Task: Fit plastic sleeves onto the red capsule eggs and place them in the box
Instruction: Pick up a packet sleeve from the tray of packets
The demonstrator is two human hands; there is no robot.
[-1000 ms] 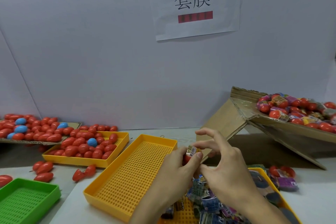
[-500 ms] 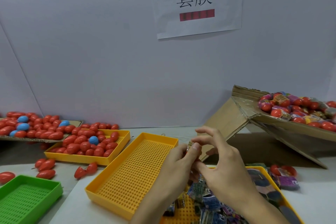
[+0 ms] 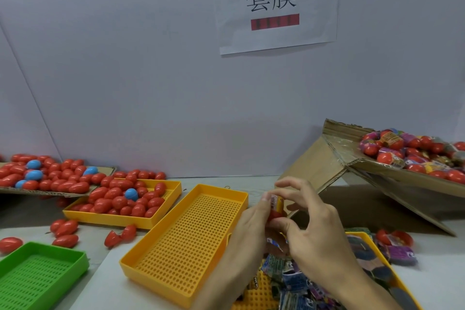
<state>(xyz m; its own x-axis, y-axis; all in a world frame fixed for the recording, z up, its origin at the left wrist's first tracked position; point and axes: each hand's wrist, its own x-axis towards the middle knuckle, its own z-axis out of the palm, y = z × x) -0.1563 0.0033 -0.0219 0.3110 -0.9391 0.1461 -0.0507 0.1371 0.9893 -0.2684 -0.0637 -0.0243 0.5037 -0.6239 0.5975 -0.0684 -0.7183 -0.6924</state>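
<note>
Both hands meet over the table's middle on one red capsule egg (image 3: 276,214) with a printed yellow sleeve (image 3: 276,202) round its upper part. My left hand (image 3: 253,224) grips the egg from the left, thumb tip against the sleeve. My right hand (image 3: 313,230) pinches it from the right with thumb and forefinger, the other fingers spread above. A tilted cardboard box (image 3: 392,171) at the right holds several sleeved eggs (image 3: 412,152). Loose flat sleeves (image 3: 297,277) lie in a yellow tray (image 3: 364,236) beneath my hands.
An unfilled yellow perforated tray (image 3: 191,241) sits left of my hands. Further left, another yellow tray (image 3: 173,194) and a cardboard sheet (image 3: 105,171) carry bare red and a few blue eggs. A green tray (image 3: 42,274) is at bottom left. Loose eggs (image 3: 64,230) lie on the table.
The sleeve has slid further down over the egg between my fingers. The hands have stayed in nearly the same spot.
</note>
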